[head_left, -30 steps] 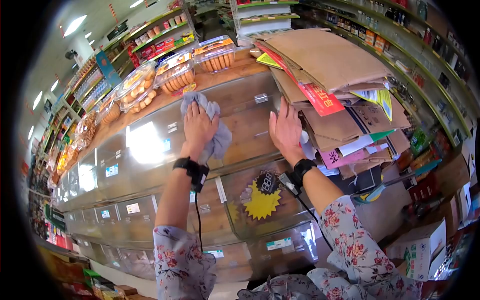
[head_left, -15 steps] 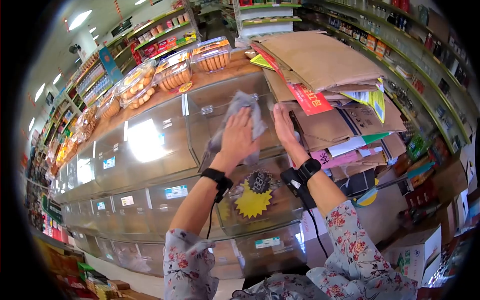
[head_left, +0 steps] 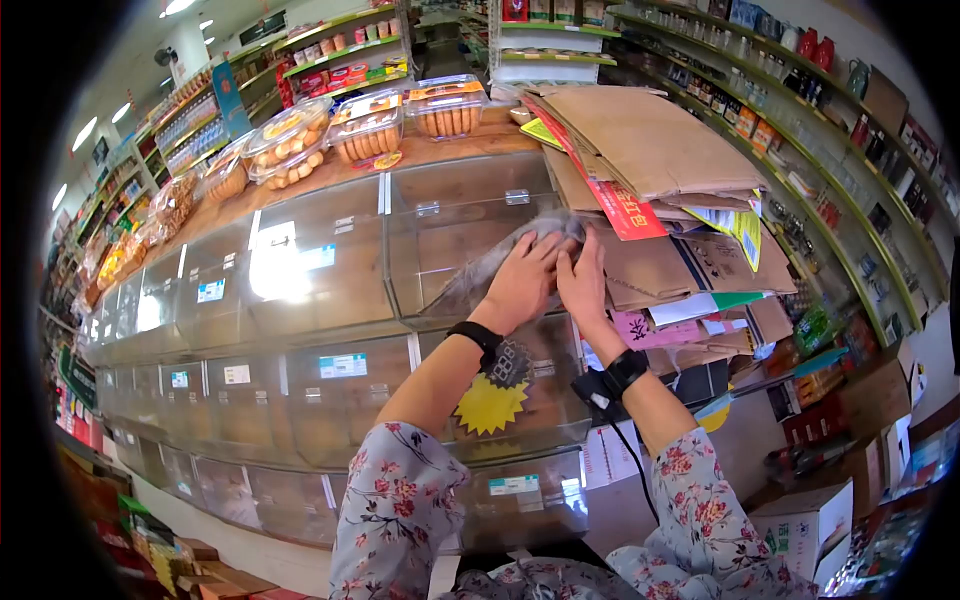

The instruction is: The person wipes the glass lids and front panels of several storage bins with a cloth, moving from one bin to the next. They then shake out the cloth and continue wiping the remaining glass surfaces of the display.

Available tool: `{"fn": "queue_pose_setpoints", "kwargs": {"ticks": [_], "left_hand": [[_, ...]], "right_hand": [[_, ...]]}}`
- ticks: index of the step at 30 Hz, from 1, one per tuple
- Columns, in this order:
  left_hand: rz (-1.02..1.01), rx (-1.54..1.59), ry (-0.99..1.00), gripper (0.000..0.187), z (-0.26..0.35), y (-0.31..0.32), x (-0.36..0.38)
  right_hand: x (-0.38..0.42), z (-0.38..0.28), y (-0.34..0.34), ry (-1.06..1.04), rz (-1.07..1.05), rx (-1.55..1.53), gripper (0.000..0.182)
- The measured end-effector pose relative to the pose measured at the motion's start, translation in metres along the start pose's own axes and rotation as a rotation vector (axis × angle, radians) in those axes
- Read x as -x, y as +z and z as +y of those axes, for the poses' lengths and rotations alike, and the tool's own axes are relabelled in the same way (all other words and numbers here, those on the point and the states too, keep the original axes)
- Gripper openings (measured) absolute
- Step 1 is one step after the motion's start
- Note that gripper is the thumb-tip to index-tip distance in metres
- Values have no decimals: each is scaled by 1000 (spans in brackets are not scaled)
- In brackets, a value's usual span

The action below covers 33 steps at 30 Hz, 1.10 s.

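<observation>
A thin grey cloth (head_left: 468,278) lies bunched over the right end of a clear-lidded bin (head_left: 440,230) in the top row. My left hand (head_left: 524,278) presses down on the cloth, its fingers bent over it. Close beside it, my right hand (head_left: 581,282) has curled fingers against the cloth's right end, at the bin's edge by the cardboard. Part of the cloth is hidden beneath both hands. Below them, a yellow starburst label (head_left: 491,402) shows on a lower bin.
Flattened cardboard (head_left: 670,140) is stacked on the right, with a red paper strip (head_left: 628,208) hanging from it. Plastic boxes of biscuits (head_left: 366,128) stand along the wooden top (head_left: 340,178). Stocked shelves (head_left: 790,120) rise at the right, and an open carton (head_left: 810,525) sits low down.
My left hand has slid the cloth rightward and slightly down. My right hand's fingers, straight before, have bent in against the cloth beside the left. The view has shifted slightly.
</observation>
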<state>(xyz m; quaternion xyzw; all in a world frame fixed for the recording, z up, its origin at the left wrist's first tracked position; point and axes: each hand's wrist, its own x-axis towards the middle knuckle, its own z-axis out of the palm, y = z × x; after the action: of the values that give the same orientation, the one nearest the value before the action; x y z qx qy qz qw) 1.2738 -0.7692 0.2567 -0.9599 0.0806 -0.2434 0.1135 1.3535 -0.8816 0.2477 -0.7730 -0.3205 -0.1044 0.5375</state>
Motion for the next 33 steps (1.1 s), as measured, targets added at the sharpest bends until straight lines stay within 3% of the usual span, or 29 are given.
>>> {"fn": "queue_pose_setpoints", "kwargs": {"ticks": [3, 5, 6, 8, 10, 17, 21, 27, 33], "left_hand": [[-51, -32, 105, 53, 1, -6, 28], [-44, -10, 184, 52, -9, -16, 55], [62, -14, 202, 51, -21, -2, 74], [7, -140, 178, 51, -44, -15, 112], [-132, -171, 18, 48, -59, -35, 146], [-212, -277, -88, 43, -94, -46, 213], [-263, -205, -39, 44, -80, -44, 181], [-257, -177, 407, 65, -21, -9, 65], [-110, -191, 400, 56, 15, 35, 20]], "right_hand": [[7, 0, 1, -198, 38, 229, 64], [1, 0, 3, -198, -15, 215, 66], [-1, 1, 4, -191, -39, 207, 66], [-8, 6, 8, -132, -94, 207, 70], [-10, 22, 19, -77, -165, 246, 75], [-13, 30, 20, -59, -254, 95, 81], [-14, 21, 16, 77, -330, 114, 82], [-18, 30, 18, 13, -301, 97, 82], [-16, 17, 10, 133, -375, 335, 83]]}}
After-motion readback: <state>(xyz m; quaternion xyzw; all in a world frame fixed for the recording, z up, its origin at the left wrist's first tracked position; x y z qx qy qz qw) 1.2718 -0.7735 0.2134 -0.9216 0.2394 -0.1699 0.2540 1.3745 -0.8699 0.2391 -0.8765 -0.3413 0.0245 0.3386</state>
